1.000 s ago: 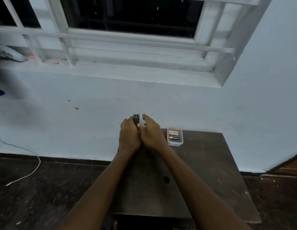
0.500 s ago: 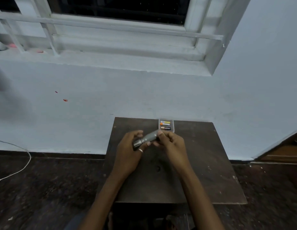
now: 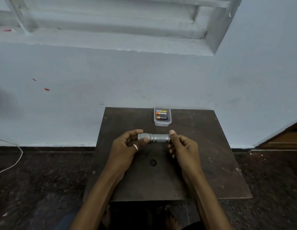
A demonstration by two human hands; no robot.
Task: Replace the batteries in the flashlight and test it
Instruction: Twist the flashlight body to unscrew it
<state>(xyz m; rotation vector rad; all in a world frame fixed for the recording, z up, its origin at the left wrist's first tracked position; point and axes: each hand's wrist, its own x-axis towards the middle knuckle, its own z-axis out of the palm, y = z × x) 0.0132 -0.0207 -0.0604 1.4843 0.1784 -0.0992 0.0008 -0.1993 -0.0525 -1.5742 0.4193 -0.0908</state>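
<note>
The left hand (image 3: 127, 145) gripped the head end of the flashlight (image 3: 153, 138), fingers curled round it, and the right hand (image 3: 182, 145) pinched the tail end. The flashlight lay level, left to right, above the table (image 3: 202, 155). A clear tray (image 3: 162, 123) holding two batteries (image 3: 161, 114) sat at the far edge.

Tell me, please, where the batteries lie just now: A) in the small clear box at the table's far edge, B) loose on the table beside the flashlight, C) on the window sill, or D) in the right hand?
A: the batteries lie inside the clear box at the far edge of the table, beyond the flashlight.
</note>
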